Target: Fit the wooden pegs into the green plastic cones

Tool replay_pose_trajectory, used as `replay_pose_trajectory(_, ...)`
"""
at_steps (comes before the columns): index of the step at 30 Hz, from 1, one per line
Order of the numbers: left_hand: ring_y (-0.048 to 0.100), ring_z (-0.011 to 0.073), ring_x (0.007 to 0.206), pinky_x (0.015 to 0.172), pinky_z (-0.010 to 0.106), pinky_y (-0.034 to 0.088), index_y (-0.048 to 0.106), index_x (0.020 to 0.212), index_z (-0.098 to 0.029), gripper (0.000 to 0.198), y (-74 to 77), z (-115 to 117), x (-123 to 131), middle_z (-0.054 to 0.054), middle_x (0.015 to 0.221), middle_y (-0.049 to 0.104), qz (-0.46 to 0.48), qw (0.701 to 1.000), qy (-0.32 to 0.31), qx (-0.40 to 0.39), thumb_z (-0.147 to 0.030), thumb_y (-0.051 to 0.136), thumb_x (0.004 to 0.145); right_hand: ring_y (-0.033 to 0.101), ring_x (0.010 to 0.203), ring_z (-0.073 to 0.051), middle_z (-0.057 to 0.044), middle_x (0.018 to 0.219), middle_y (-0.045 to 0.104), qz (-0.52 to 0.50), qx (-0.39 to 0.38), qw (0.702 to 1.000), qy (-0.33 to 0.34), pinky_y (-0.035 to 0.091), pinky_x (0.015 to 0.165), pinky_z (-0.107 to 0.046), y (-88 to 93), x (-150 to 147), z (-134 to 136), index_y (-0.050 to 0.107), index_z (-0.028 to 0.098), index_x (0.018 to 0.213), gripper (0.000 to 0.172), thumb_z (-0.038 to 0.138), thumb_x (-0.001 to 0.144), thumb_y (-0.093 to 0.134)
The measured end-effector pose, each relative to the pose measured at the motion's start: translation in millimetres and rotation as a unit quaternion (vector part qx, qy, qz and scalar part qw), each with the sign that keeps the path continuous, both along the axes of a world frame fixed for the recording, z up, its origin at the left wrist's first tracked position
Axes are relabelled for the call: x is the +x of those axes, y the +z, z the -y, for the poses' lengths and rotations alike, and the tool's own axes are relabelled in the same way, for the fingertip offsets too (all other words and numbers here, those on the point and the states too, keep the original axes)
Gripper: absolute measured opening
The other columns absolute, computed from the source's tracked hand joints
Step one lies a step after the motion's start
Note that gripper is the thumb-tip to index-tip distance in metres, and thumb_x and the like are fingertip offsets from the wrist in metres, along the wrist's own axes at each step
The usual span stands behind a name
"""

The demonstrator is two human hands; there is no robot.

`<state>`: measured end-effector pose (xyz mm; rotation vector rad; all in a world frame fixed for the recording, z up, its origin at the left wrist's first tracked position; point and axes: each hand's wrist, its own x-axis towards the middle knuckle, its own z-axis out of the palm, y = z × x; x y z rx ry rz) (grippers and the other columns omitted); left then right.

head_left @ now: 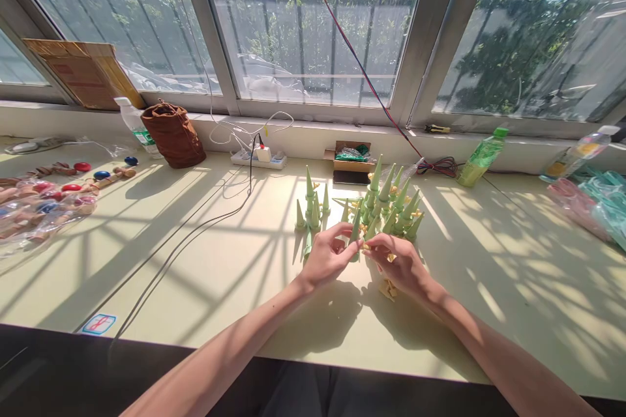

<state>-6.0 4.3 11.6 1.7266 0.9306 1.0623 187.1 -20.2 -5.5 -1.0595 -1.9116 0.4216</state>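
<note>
My left hand point(327, 257) is closed around a green pointed cone point(355, 227), which stands nearly upright between the fingers. Against that cone, my right hand point(402, 264) pinches a small yellow piece point(366, 245), partly covered by the fingertips. Just beyond the hands stands a dense cluster of green cones point(384, 194) with small yellow bits among them. A smaller group of green cones point(310, 210) is to the left, behind my left hand. Several loose yellow pieces point(388, 290) lie on the table under my right hand.
Behind the cones sit a small cardboard box point(352, 155) and a power strip point(274, 161) with cables crossing the table point(205, 287). A brown bag point(173, 135) and bagged wooden beads point(49, 199) are left. Bottles point(483, 158) and plastic bags point(599, 202) are right.
</note>
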Motion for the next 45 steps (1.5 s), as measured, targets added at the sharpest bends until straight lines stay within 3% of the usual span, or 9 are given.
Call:
replay_pose_trajectory(15, 0.039, 0.0035, 0.048, 0.04, 0.018, 0.032, 0.065, 0.106, -0.015, 0.027, 0.1, -0.1, -0.8, 0.005, 0.092, 0.062, 0.0, 0.999, -0.013, 0.052, -0.035, 0.063, 0.089, 0.051, 0.049, -0.014, 0.002, 0.058, 0.057, -0.032, -0.034, 0.999, 0.024, 0.041, 0.047, -0.028, 3.3, -0.9, 0.2, 0.059, 0.02, 0.086, 0.011, 0.029, 0.092, 0.057)
replay_pose_trajectory(21, 0.048, 0.0055, 0.053, 0.046, 0.018, 0.041, 0.063, 0.105, -0.016, 0.021, 5.1, 0.9, -3.5, 0.004, 0.092, 0.061, -0.044, 0.993, -0.012, 0.107, -0.03, 0.058, 0.091, 0.051, 0.047, -0.013, 0.002, 0.06, 0.058, -0.046, -0.029, 0.999, 0.002, 0.043, 0.046, -0.027, 1.6, 0.3, -2.3, 0.06, 0.019, 0.091, 0.014, 0.032, 0.093, 0.058)
replay_pose_trajectory(24, 0.054, 0.007, 0.056, 0.049, 0.019, 0.046, 0.065, 0.104, -0.016, 0.018, 9.1, -1.6, -7.9, 0.004, 0.091, 0.062, -0.067, 0.986, -0.018, 0.15, -0.026, 0.058, 0.09, 0.052, 0.047, -0.013, 0.0, 0.066, 0.061, -0.044, -0.018, 0.999, 0.001, 0.043, 0.046, -0.026, 1.0, -0.5, -3.8, 0.058, 0.018, 0.103, 0.017, 0.033, 0.094, 0.056)
replay_pose_trajectory(27, 0.059, 0.0094, 0.061, 0.052, 0.02, 0.05, 0.067, 0.1, -0.017, 0.016, 20.8, -6.3, -16.0, 0.006, 0.092, 0.066, -0.073, 0.983, 0.033, 0.166, -0.025, 0.06, 0.088, 0.049, 0.044, -0.012, 0.003, 0.061, 0.058, -0.036, -0.01, 0.999, 0.004, 0.041, 0.045, -0.025, -0.9, -2.1, -4.9, 0.056, 0.018, 0.108, 0.019, 0.031, 0.095, 0.054)
replay_pose_trajectory(29, 0.062, 0.0116, 0.066, 0.055, 0.021, 0.054, 0.068, 0.1, -0.017, 0.017, 34.1, -10.9, -24.4, 0.006, 0.094, 0.069, -0.048, 0.98, 0.102, 0.165, -0.028, 0.063, 0.088, 0.046, 0.043, -0.011, 0.005, 0.056, 0.053, -0.018, -0.001, 1.0, 0.005, 0.04, 0.045, -0.024, -3.1, -3.3, -5.0, 0.059, 0.018, 0.101, 0.014, 0.029, 0.096, 0.053)
replay_pose_trajectory(31, 0.065, 0.0131, 0.068, 0.056, 0.022, 0.056, 0.068, 0.1, -0.018, 0.021, 49.9, -18.2, -35.1, 0.006, 0.094, 0.07, -0.031, 0.98, 0.119, 0.159, -0.032, 0.066, 0.086, 0.047, 0.044, -0.012, 0.004, 0.054, 0.053, 0.006, 0.002, 1.0, 0.006, 0.039, 0.046, -0.024, -5.3, -4.5, -4.5, 0.061, 0.018, 0.092, 0.013, 0.027, 0.096, 0.052)
replay_pose_trajectory(36, 0.069, 0.0166, 0.071, 0.05, 0.02, 0.053, 0.069, 0.096, -0.015, 0.03, 82.2, -56.6, -61.7, 0.006, 0.089, 0.072, -0.034, 0.96, 0.194, 0.201, -0.041, 0.072, 0.08, 0.051, 0.047, -0.012, 0.0, 0.056, 0.059, 0.042, -0.026, 0.999, 0.016, 0.037, 0.047, -0.025, -6.6, -7.1, -1.5, 0.063, 0.017, 0.08, 0.022, 0.025, 0.097, 0.05)
replay_pose_trajectory(40, 0.069, 0.015, 0.068, 0.055, 0.02, 0.051, 0.069, 0.09, -0.017, 0.026, 93.3, -95.0, -68.3, 0.004, 0.085, 0.073, -0.066, 0.914, 0.277, 0.288, -0.042, 0.071, 0.081, 0.049, 0.048, -0.012, -0.002, 0.058, 0.06, 0.045, -0.043, 0.998, 0.021, 0.036, 0.047, -0.025, -5.2, -7.6, -0.4, 0.064, 0.015, 0.078, 0.028, 0.027, 0.097, 0.048)
replay_pose_trajectory(45, 0.067, 0.0144, 0.062, 0.062, 0.023, 0.051, 0.069, 0.086, -0.017, 0.027, 100.7, -113.9, -57.3, 0.004, 0.081, 0.075, -0.102, 0.893, 0.278, 0.339, -0.043, 0.072, 0.081, 0.047, 0.048, -0.011, -0.002, 0.057, 0.058, 0.046, -0.05, 0.997, 0.022, 0.036, 0.047, -0.024, -5.8, -7.1, -0.9, 0.065, 0.015, 0.079, 0.032, 0.032, 0.099, 0.046)
